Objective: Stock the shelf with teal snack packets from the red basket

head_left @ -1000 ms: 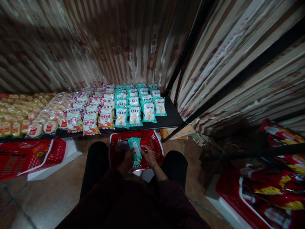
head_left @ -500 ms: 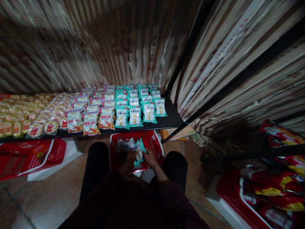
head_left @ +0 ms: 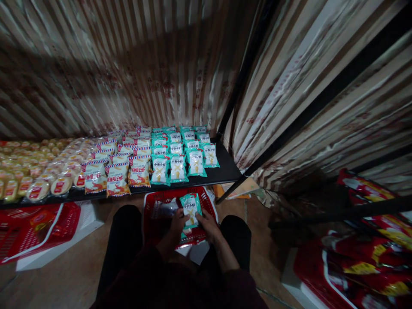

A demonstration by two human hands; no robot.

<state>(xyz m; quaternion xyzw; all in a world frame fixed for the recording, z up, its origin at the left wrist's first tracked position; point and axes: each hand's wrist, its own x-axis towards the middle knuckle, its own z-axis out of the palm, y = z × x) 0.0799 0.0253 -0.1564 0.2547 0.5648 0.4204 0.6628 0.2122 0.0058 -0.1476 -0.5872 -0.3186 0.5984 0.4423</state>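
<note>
A teal and white snack packet (head_left: 191,209) is held upright, its printed front towards me, over a red basket (head_left: 148,223) between my knees. My left hand (head_left: 179,223) grips its left edge, and my right hand (head_left: 207,223) grips the right edge. Inside the basket lies a pale packet (head_left: 164,209); part of another teal packet shows below my hands. Rows of matching teal packets (head_left: 178,167) stand on the right part of a black shelf (head_left: 222,167), beside orange and white snack packets (head_left: 117,178).
Round wrapped cakes (head_left: 62,185) fill the shelf's left part. Another red basket (head_left: 69,223) stands at the left on a white box. Black metal bars (head_left: 289,122) cross the right side. Red packages (head_left: 363,253) lie at the lower right. Striped curtains (head_left: 144,64) hang behind.
The teal packet has been raised slightly and turned so its front faces me, still between both hands. The camera view has shifted, so the shelf appears lower and further left.
</note>
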